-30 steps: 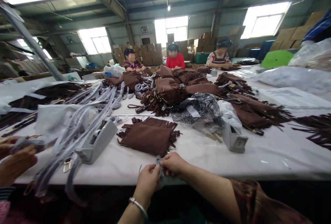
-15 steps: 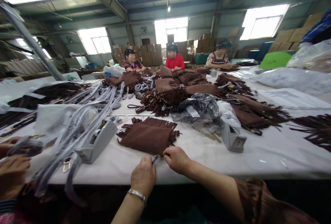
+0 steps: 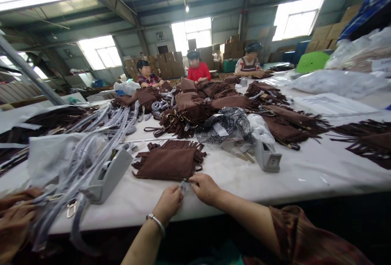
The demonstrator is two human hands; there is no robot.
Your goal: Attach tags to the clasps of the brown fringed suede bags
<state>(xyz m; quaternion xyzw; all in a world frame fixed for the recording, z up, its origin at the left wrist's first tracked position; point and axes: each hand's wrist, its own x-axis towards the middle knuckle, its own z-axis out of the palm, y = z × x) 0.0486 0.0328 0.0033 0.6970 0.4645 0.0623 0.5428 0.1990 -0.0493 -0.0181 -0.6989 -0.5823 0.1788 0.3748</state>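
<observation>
A brown suede fringed bag [image 3: 167,162] lies flat on the white table [image 3: 305,175] just in front of me. My left hand [image 3: 167,204] and my right hand [image 3: 205,187] meet at the bag's near edge. Both pinch a small pale piece [image 3: 183,185] at the bag's near right corner; I cannot make out what it is. A silver bangle [image 3: 156,222] sits on my left wrist. My right arm wears a dark patterned sleeve [image 3: 302,240].
Grey tape dispensers stand left [image 3: 105,177] and right [image 3: 267,157] of the bag. Grey wrapped straps [image 3: 88,142] spread at the left, where another person's hands [image 3: 14,216] work. Piles of brown fringed bags [image 3: 214,102] fill the middle. Three people [image 3: 198,67] sit at the far end.
My hands moved from the table's near edge forward to the bag's near corner. The view shifted slightly to the right and down.
</observation>
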